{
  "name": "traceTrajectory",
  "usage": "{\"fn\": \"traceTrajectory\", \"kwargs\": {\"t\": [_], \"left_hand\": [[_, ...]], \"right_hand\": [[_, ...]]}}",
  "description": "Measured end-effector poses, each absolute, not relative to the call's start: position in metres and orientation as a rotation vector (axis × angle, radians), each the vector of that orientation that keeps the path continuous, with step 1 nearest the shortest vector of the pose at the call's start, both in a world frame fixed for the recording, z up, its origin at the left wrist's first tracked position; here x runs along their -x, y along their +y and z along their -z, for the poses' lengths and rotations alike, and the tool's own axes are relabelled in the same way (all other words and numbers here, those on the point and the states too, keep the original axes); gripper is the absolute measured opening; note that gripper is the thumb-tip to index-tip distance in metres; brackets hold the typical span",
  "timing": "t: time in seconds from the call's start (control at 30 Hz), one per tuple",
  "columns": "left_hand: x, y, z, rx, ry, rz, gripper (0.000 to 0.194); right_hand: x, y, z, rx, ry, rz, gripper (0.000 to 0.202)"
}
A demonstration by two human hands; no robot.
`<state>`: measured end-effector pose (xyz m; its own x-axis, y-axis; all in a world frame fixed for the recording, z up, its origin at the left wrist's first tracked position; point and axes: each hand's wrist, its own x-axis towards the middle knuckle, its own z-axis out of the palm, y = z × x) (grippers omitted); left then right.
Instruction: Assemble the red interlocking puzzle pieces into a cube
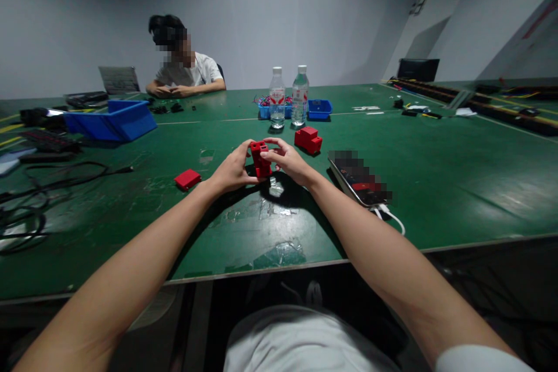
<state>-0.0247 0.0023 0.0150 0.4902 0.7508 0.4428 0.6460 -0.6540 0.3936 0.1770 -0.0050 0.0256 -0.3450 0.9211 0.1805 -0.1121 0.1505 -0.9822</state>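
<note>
Both my hands hold a red blocky plastic part [260, 161] upright, just above or on the green tabletop; which of the two I cannot tell. My left hand [235, 167] grips it from the left, thumb low along its base. From the right, my right hand [290, 161] has its thumb and fingers closed about the upper part. Small openings show in the part's top face. A small flat red block [188, 179] lies left of my left hand. Beyond my right hand sits a larger stepped red block [308, 140].
A phone [360, 179] with a white cable lies at right. Two water bottles [277, 99] stand before small blue trays [319, 110]. A blue bin [111, 122] and black cables [65, 174] are at left. A person [189, 70] sits across the green table [436, 186].
</note>
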Motion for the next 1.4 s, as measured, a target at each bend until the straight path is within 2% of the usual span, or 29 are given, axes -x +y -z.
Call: {"fn": "traceTrajectory", "kwargs": {"t": [0.23,0.43,0.7,0.9,0.93,1.0,1.07,1.13,1.2,1.4], "left_hand": [[0.025,0.002,-0.016,-2.532,1.202,-0.903,0.096],[0.026,0.001,-0.018,-2.499,1.137,-0.876,0.092],[0.027,0.003,-0.016,-2.510,1.088,-0.858,0.096],[0.036,0.008,-0.020,-2.552,1.092,-0.813,0.116],[0.039,0.008,-0.023,-2.535,1.142,-0.813,0.110],[0.045,0.008,-0.030,-2.470,1.355,-0.824,0.084],[0.052,0.007,-0.038,-2.462,1.742,-0.669,0.076],[0.059,0.004,-0.047,-2.348,2.152,-0.367,0.078],[0.065,0.001,-0.055,-2.146,2.379,-0.086,0.084],[0.069,-0.006,-0.073,-1.832,2.507,0.205,0.090]], "right_hand": [[-0.177,0.001,-0.022,0.857,-1.479,-1.255,0.061],[-0.175,-0.003,-0.021,0.879,-1.442,-1.458,0.059],[-0.177,-0.003,-0.021,0.870,-1.492,-1.465,0.065],[-0.175,-0.004,-0.019,0.903,-1.492,-1.422,0.068],[-0.174,-0.005,-0.020,0.919,-1.488,-1.417,0.068],[-0.174,-0.007,-0.022,0.961,-1.477,-1.405,0.067],[-0.173,-0.009,-0.024,0.984,-1.465,-1.397,0.068],[-0.172,-0.010,-0.026,0.993,-1.451,-1.400,0.066],[-0.171,-0.010,-0.027,1.013,-1.430,-1.399,0.065],[-0.170,-0.007,-0.027,1.095,-1.378,-1.371,0.044]]}}
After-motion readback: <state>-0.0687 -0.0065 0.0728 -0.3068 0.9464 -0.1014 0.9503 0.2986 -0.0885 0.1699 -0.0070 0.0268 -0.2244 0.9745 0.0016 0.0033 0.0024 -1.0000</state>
